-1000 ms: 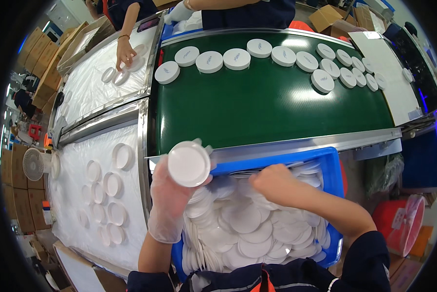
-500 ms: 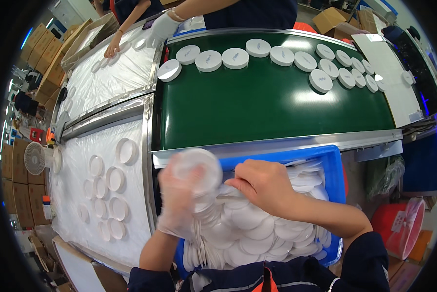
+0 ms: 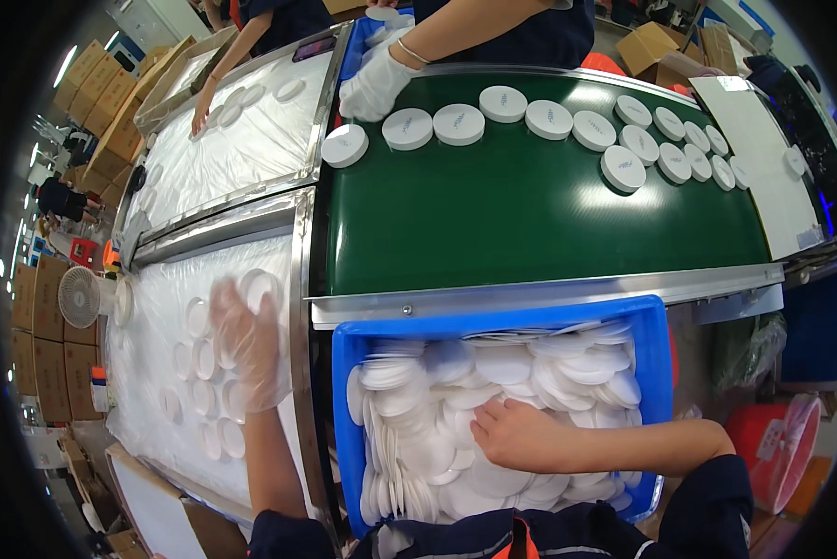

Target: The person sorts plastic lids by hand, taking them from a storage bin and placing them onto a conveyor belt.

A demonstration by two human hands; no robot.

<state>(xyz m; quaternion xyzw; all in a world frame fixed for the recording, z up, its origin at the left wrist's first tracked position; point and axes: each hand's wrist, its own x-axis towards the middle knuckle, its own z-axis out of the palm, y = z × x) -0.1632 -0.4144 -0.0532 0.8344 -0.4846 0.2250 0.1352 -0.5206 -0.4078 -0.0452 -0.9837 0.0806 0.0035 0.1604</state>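
Note:
My left hand, in a thin clear glove, is over the plastic-covered table at the left. Its fingers are spread and slightly blurred beside a shallow round white lid, and I see nothing held in it. Bare and curled, my right hand rests on the pile of thin white discs in the blue bin. Whatever its fingertips grip is hidden. More shallow white lids lie on the table below and left of my left hand.
Beyond the bin, a green belt behind a metal rail carries several round white pieces. Across it, a co-worker's gloved hand hovers at the belt's left end; another person's hand touches the far-left table. A red bucket stands right.
My left hand has moved from above the bin to the left table; the round white piece it held is gone from it. My right hand has lowered from the bin's far side onto the discs.

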